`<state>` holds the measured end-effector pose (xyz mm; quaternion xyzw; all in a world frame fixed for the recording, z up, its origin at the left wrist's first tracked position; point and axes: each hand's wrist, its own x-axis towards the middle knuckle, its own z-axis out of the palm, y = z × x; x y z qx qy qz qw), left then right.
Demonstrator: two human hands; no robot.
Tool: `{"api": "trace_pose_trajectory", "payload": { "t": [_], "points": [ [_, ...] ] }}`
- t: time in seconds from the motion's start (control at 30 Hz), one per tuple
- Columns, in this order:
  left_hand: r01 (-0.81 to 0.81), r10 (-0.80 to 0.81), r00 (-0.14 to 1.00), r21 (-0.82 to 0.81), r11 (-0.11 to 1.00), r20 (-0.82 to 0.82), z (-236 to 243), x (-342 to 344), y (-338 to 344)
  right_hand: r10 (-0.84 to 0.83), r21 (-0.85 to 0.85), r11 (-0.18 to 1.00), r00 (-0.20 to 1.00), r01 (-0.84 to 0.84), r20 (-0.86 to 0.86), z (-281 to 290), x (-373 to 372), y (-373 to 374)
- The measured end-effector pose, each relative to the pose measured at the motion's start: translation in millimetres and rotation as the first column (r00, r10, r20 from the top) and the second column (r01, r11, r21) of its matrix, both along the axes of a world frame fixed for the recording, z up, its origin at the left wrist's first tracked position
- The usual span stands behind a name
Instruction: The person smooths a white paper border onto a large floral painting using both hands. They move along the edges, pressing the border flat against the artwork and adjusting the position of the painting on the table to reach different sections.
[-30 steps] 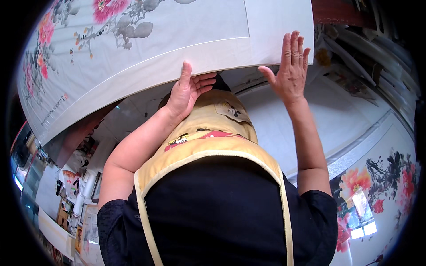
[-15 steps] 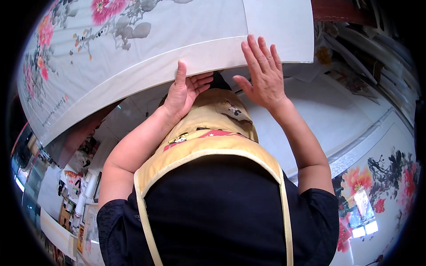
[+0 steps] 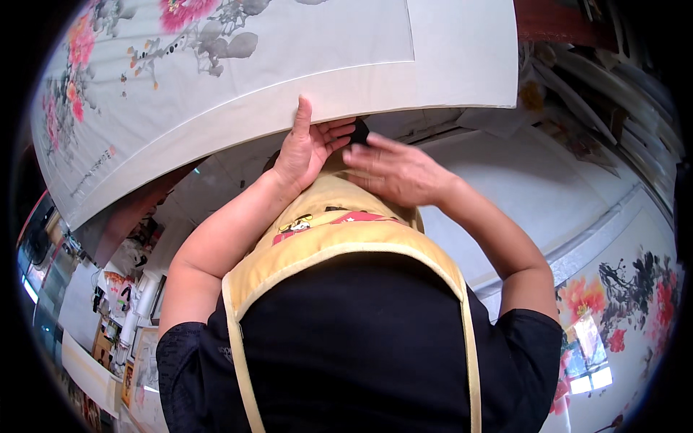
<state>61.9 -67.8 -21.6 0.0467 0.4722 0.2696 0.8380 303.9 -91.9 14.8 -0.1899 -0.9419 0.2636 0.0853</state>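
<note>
Paper painted with pink flowers and grey leaves [image 3: 310,43], a broad white sheet with a pale border, spreads across the upper part of the view, its near edge just in front of the wearer's body. The bare left hand [image 3: 299,155] is at that edge, thumb upright against the border and fingers loosely curled below; whether it pinches the sheet I cannot tell. The bare right hand [image 3: 401,173], blurred, has its fingers stretched out over the yellow cloth apron [image 3: 339,234] and grasps nothing.

A crease along the border looks the likeliest mishap, caused by the thumb pressing where the edge appears to hang past its support. Damp or dirty fingers could also mark the pale margin, and a nudge from the apron might buckle it.

A reddish-brown tabletop [image 3: 563,22] shows beyond the sheet's right side. Farther right are a pale flat surface [image 3: 520,180], a glossy second floral painting [image 3: 624,296] and stacked white sheets [image 3: 599,94]. Small clutter and white rolls [image 3: 146,299] crowd the room's left side.
</note>
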Motion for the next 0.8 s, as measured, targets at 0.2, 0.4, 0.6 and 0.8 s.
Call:
{"api": "trace_pose_trajectory", "payload": {
  "t": [0.2,0.4,0.6,0.8],
  "points": [
    [-0.002,0.002,1.0,0.007,1.0,-0.002,2.8,-0.7,-4.2,-0.583,0.151,0.804,0.813,0.575,0.006,30.9,-5.9,43.5],
    [-0.029,0.028,1.0,-0.019,0.999,-0.013,3.9,-0.4,-2.0,-0.027,-0.29,0.956,0.999,0.035,0.031,18.0,1.7,12.3],
    [-0.029,0.029,0.999,-0.019,0.999,-0.015,4.6,-0.7,-3.9,-0.535,0.053,0.845,0.843,0.533,0.058,31.2,0.1,40.4],
    [-0.023,0.023,1.0,0.001,1.0,0.005,2.3,-3.6,-5.2,-0.479,0.073,0.876,0.878,0.478,0.002,25.1,6.3,40.0]
  ]
}}
